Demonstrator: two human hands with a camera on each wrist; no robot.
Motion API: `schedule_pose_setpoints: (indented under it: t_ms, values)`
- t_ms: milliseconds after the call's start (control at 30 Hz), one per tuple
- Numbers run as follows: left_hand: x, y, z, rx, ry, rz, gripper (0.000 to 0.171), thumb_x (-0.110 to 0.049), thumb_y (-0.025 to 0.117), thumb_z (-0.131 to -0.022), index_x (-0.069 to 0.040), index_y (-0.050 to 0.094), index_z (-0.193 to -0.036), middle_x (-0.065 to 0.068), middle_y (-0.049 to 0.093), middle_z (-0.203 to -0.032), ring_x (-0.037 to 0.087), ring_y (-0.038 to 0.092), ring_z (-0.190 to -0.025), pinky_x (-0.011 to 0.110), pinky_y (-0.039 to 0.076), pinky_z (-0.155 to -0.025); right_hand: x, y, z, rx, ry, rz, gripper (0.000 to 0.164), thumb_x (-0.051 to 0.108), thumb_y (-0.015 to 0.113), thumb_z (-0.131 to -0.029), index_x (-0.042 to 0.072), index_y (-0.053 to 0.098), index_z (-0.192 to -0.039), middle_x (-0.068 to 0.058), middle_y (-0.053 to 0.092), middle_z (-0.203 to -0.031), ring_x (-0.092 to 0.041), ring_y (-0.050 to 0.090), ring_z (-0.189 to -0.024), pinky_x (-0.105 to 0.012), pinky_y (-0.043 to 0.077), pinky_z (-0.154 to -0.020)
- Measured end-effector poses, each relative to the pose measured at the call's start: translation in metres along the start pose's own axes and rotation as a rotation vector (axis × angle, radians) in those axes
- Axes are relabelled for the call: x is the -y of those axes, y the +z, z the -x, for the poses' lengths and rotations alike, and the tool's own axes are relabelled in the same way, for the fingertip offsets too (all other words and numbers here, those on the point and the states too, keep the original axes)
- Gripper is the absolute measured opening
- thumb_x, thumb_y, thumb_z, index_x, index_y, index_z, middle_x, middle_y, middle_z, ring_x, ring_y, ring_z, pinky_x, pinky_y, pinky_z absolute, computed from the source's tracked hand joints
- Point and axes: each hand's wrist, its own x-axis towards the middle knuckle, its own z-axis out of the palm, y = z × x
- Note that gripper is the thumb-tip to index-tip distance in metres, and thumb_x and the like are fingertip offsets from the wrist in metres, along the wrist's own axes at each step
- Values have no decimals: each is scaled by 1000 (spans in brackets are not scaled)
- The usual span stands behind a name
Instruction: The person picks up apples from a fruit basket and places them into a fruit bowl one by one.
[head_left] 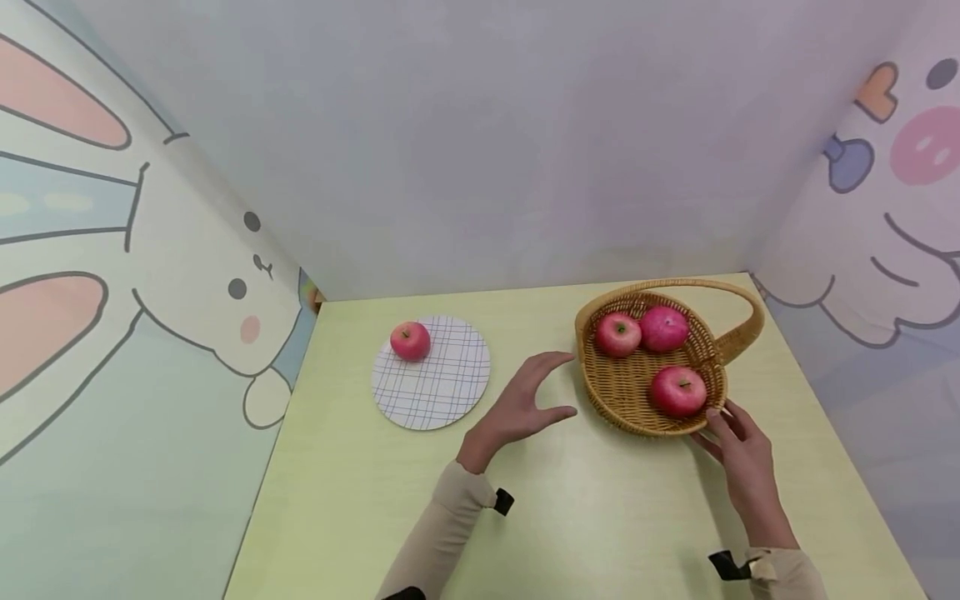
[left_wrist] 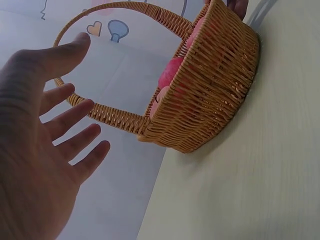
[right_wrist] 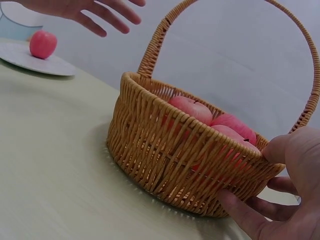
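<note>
A wicker basket (head_left: 626, 385) with a tall arched handle stands on the table's right side. Inside lie two red apples (head_left: 678, 392) and a round magenta fruit (head_left: 664, 328). My right hand (head_left: 748, 467) grips the basket's near right edge, the thumb at the rim and fingers against the outer wall, as the right wrist view shows. To the basket's left, my left hand (head_left: 517, 408) is held in the air, thumb and fingers spread apart with nothing between them. In the left wrist view its fingers (left_wrist: 75, 120) are apart from the wicker wall.
On the left of the pale table (head_left: 337, 500) lies a round white plate or mat (head_left: 442, 392) with a blue grid pattern. One red apple (head_left: 410, 341) sits near its upper left edge. Behind the table rises a pale wall (head_left: 480, 167), with cartoon animals on both sides.
</note>
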Motion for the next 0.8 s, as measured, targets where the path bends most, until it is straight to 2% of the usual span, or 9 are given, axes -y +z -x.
schedule_pose_setpoints:
  t_ms: [233, 433, 600, 800]
  values:
    - [-9, 16, -21, 41, 73, -8, 81, -28, 84, -89, -16, 42, -157, 3, 48, -158, 20, 42, -150, 36, 36, -126, 3, 1, -2, 5, 20, 12, 77, 28, 62, -105, 3, 22, -166, 15, 55, -119, 8, 68, -98, -19, 62, -79]
    - [-15, 34, -40, 99, 107, -4, 85, -28, 84, -90, -14, 38, -160, 5, 44, -162, 19, 39, -153, 32, 33, -127, 4, 1, -3, -2, 26, 22, 76, 28, 63, -104, 3, 25, -165, 15, 56, -117, 7, 68, -96, -20, 62, -78]
    - [-16, 52, -56, 167, 93, 2, 87, -33, 80, -93, -17, 32, -163, 0, 39, -167, 13, 34, -156, 30, 30, -128, 5, 0, -2, -4, 24, 17, 75, 26, 64, -104, 1, 27, -164, 14, 58, -116, 6, 69, -94, -21, 63, -77]
    - [-18, 72, -75, 226, 62, -15, 84, -40, 76, -95, -19, 33, -163, -3, 38, -168, 9, 32, -156, 27, 29, -128, 8, 0, -1, -33, 34, -20, 75, 23, 66, -103, -1, 29, -162, 17, 63, -110, 4, 72, -91, -23, 63, -75]
